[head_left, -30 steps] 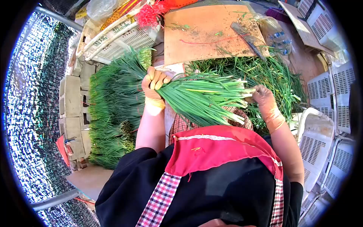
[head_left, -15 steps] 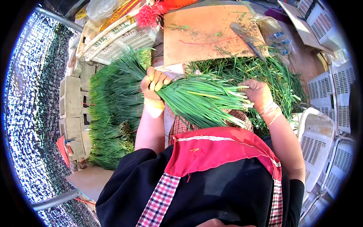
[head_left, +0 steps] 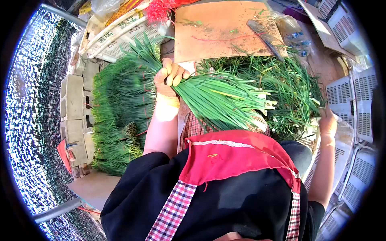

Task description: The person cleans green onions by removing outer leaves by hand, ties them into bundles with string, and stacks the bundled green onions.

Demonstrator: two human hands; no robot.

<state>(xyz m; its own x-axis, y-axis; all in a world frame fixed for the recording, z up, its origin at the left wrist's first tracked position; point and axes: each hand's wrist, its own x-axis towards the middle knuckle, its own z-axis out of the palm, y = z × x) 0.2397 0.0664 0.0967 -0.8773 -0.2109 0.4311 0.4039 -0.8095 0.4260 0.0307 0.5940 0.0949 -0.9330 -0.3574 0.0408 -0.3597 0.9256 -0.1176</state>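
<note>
My left hand (head_left: pixel 171 77) is closed around the leafy part of a bunch of garlic chives (head_left: pixel 221 98). The pale cut ends of the bunch point right, and its dark leaf tips stick out above the fist at upper left. Off to the right, my right hand (head_left: pixel 327 122) is apart from the bunch, beside the edge of a loose heap of chives (head_left: pixel 297 82) and near a white crate. Its fingers are small and unclear, so their hold cannot be made out. The bunch hangs above my checked apron, with the loose heap behind it.
Tied chive bundles (head_left: pixel 120 88) lie in rows at left, beside grey blocks (head_left: pixel 74 96). A tan board (head_left: pixel 217 30) with a long dark blade (head_left: pixel 265 40) is ahead. Red ties (head_left: pixel 159 11) hang by a white crate (head_left: pixel 124 38); more crates (head_left: pixel 364 96) stand at right.
My right hand has left the pale ends of the bunch and moved right, past the loose heap. My left hand still grips the chives, slightly farther right in view.
</note>
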